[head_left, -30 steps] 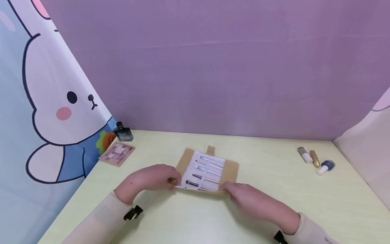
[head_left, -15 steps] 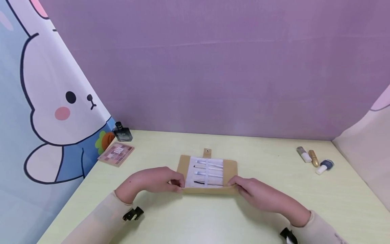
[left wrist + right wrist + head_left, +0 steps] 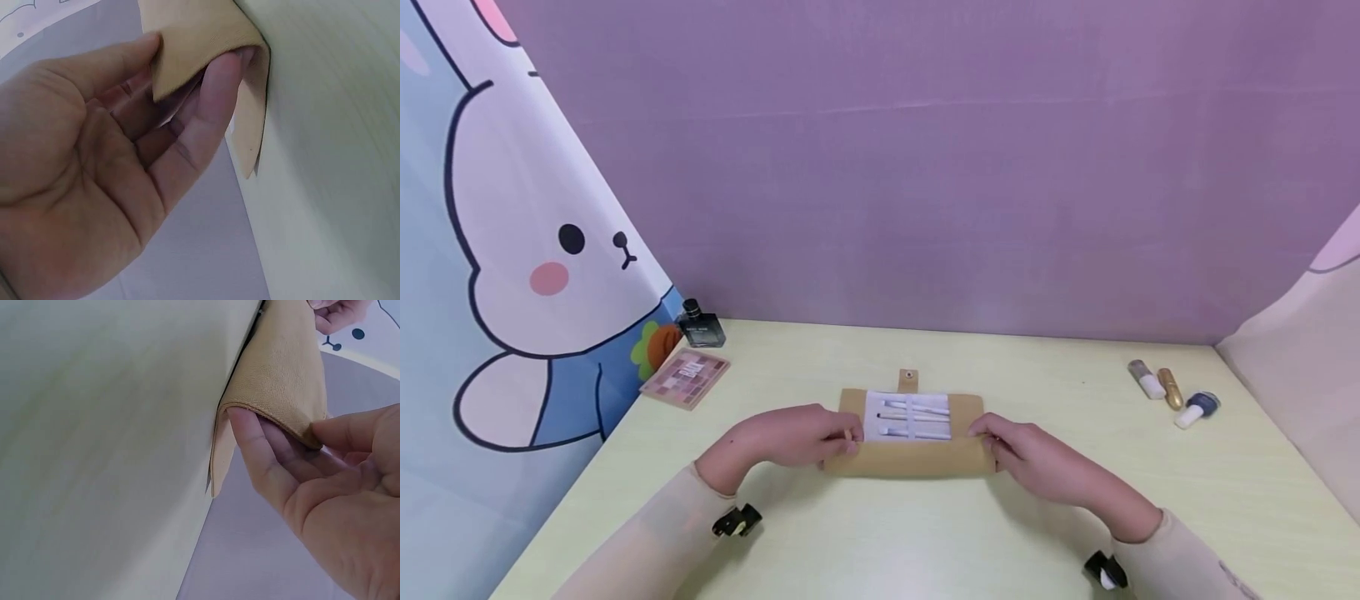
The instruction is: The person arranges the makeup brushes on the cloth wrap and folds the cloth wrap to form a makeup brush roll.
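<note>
A tan cloth brush roll (image 3: pixel 910 460) lies on the table in front of me, its near edge folded up and over. Several makeup brushes (image 3: pixel 916 416) show in its pale lining under a band; the nearest ones are hidden beneath the fold. A snap tab (image 3: pixel 908 381) sticks out at the far side. My left hand (image 3: pixel 808 435) pinches the folded flap at its left end, thumb outside and fingers inside the bend, as the left wrist view shows. At the other end my right hand (image 3: pixel 1037 460) grips the flap the same way; its fingers (image 3: pixel 253 440) reach inside the fold.
An eyeshadow palette (image 3: pixel 685 379) and a dark perfume bottle (image 3: pixel 702 325) sit at the table's back left. On the right lie a small white-capped bottle (image 3: pixel 1147 380), a gold tube (image 3: pixel 1170 388) and a dark nail polish bottle (image 3: pixel 1202 405). A purple curtain hangs behind.
The near edge of the brush roll has come up and folded away from me, covering the nearest brushes. Both hands moved with it, the right one slightly outward.
</note>
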The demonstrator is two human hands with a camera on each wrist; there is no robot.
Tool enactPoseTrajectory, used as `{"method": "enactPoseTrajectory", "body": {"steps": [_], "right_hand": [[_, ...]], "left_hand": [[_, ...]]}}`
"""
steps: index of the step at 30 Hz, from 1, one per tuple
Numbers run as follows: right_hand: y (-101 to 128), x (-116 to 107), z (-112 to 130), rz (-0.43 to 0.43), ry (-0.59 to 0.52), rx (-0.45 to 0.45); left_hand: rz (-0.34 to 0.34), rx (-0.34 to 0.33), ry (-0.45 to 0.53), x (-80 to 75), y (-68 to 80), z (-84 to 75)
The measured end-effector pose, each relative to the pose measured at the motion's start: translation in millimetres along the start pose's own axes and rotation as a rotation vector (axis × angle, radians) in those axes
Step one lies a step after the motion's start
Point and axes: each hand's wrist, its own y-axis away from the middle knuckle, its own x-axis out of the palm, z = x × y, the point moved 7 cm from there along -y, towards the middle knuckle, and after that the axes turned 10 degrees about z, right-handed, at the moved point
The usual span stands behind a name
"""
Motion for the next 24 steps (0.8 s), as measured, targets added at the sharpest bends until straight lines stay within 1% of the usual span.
{"method": "enactPoseTrajectory", "body": {"steps": [4, 10, 13, 18, 21, 24], "right_hand": [[-4, -3, -5, -0.002, -0.043, 0.041], [-9, -3, -15, -0.004, -0.117, 0.116], [-10, -1, -18, -0.004, -0.163, 0.139], [-12, 1, -21, -0.008, -0.233, 0.156], [-14, 1, -23, -0.017, -0.252, 0.169], [-17, 2, -24, -0.018, -0.246, 0.174]], "left_hand": [[-0.018, -0.03, 0.037, -1.8, -5.2, 3.9], [-0.067, -0.057, 0.042, -5.2, -12.3, 7.0], [-0.09, -0.072, 0.027, -5.5, -15.6, 8.9], [-0.129, -0.063, -0.027, -6.9, -21.9, 10.6], [-0.132, -0.06, -0.035, -7.1, -23.5, 11.4], [-0.13, -0.063, -0.042, -7.2, -24.4, 11.7]]}}
